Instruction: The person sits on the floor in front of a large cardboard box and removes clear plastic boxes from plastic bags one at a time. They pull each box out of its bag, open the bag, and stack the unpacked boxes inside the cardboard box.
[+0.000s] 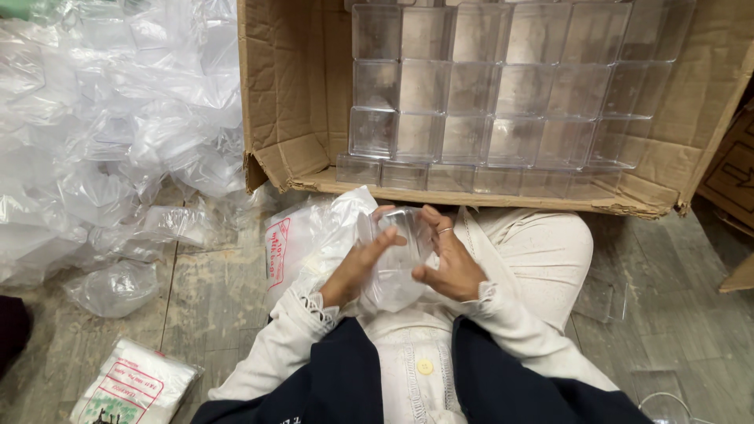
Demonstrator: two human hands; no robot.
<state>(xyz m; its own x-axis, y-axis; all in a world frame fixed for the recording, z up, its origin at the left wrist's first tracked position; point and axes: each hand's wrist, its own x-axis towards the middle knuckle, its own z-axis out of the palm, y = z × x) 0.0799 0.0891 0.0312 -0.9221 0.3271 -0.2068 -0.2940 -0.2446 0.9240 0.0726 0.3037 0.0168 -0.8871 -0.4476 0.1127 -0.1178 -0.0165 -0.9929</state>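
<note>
Gripping clear box (400, 235), both hands (397, 263) closed

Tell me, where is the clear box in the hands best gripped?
Probably by its two opposite flat sides, coming in from left and right, as the left hand and right hand do now. The clear box has smooth walls and a thin bag hanging below.
</note>
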